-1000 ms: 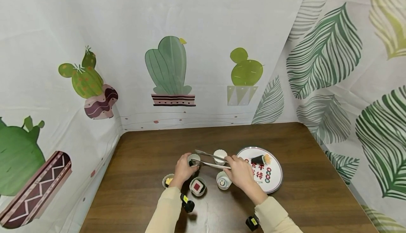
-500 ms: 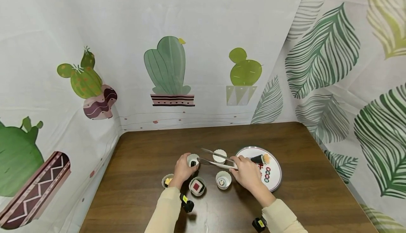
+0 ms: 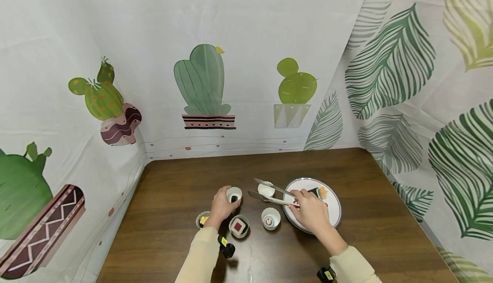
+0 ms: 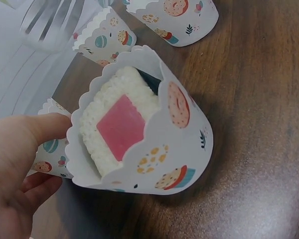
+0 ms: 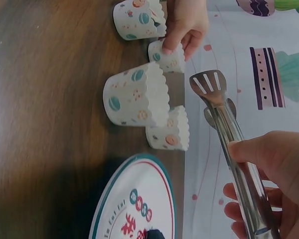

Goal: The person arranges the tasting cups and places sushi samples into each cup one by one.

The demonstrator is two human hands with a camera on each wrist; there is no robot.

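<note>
My left hand (image 3: 222,208) holds a white paper baking cup (image 3: 238,190) with a dark piece inside. My right hand (image 3: 313,212) grips metal tongs (image 5: 231,149) with a slotted head. The tong tips stand apart, with nothing visible between them, in front of another paper cup (image 3: 266,189). Beside my left wrist is a cup (image 4: 182,144) with a toy-like rice piece (image 4: 92,124) topped by a pink-red square. Under my right hand lies a round white plate (image 3: 338,214), and a dark hand roll (image 3: 322,193) with an orange end rests on it, partly hidden by the hand.
A cup (image 3: 278,218) with a pale round piece stands between my hands. Left of my left hand is a cup (image 3: 197,219) with yellow filling, partly covered by the hand. The brown wooden table (image 3: 173,180) meets a cactus-print cloth (image 3: 246,60) at the back.
My right hand has moved right with the tongs, away from the left hand's cup and over the plate. The dark piece in that cup shows more clearly. The left hand stays put.
</note>
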